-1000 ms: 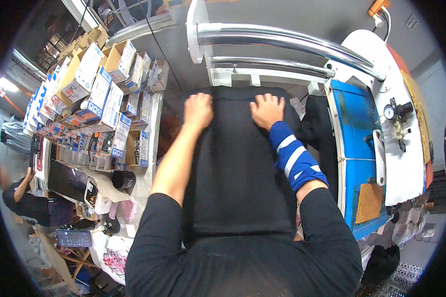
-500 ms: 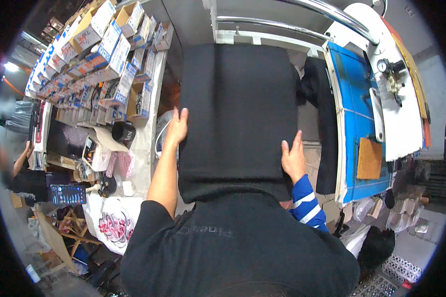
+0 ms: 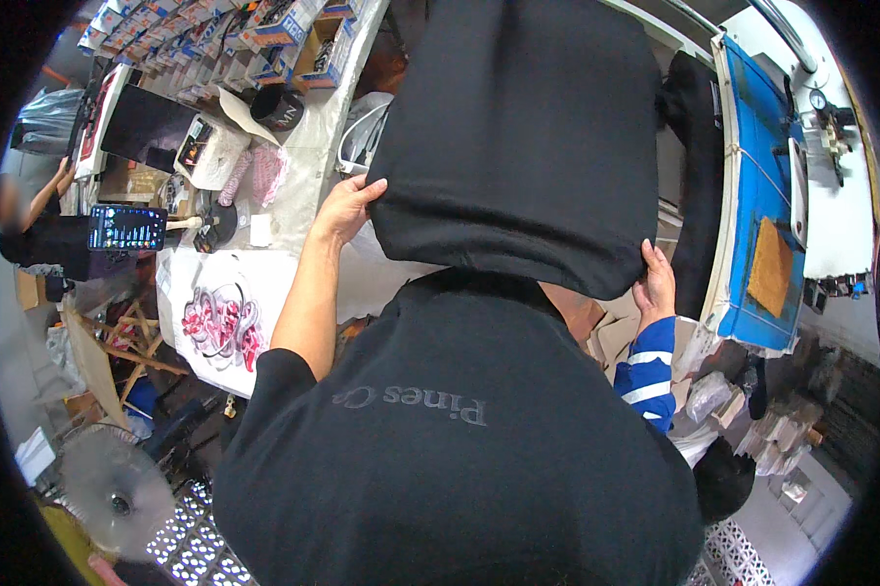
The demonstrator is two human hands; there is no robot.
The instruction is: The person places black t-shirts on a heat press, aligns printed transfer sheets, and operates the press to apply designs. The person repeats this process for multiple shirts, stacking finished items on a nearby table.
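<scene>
A black cloth covers a flat rectangular board in front of me, its front edge lying in soft folds. At the left side near the front, my left hand pinches the cloth between thumb and fingers. My right hand grips the cloth at the front right corner, below a blue-and-white striped sleeve on that forearm. My black shirt fills the lower middle. Right of the board is a dark padded piece, beside a blue panel with a brown patch.
Stacked small boxes crowd the left bench. A phone on a mount stands above a sheet with a pink print. Another person is at the far left. A fan stands at lower left; press metalwork is at the right.
My hands, earlier spread on the cloth and then at its sides, have come toward its front corners and closed on it. The view has shifted, so the board sits higher in the picture.
</scene>
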